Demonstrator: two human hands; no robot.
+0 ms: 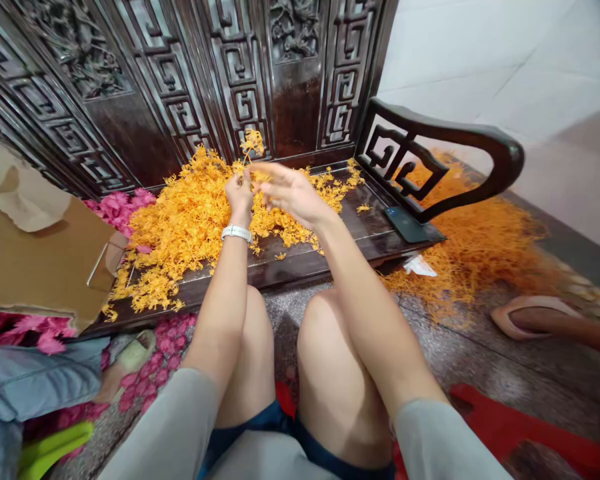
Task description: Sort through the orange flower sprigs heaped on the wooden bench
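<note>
My left hand (239, 193) is closed in a pinch on the thin stem of an orange artificial flower sprig (253, 143), whose head stands up above the fingers. A white watch (237, 233) circles that wrist. Close by on the right is my right hand (297, 197), its fingers stretched out and apart, pointing toward the stem. Whether its fingertips touch the stem I cannot tell. Beneath and behind both hands a heap of orange plastic flower pieces (180, 217) covers much of the dark wooden bench (300, 263).
A dark phone (405, 224) lies by the bench's curved armrest (460, 137). Beyond it spreads an orange pile (480, 250) on the floor. At left are a cardboard box (35, 253), pink flowers (113, 212) and another person's jeans-clad leg (45, 380). A person's foot (535, 317) is at right.
</note>
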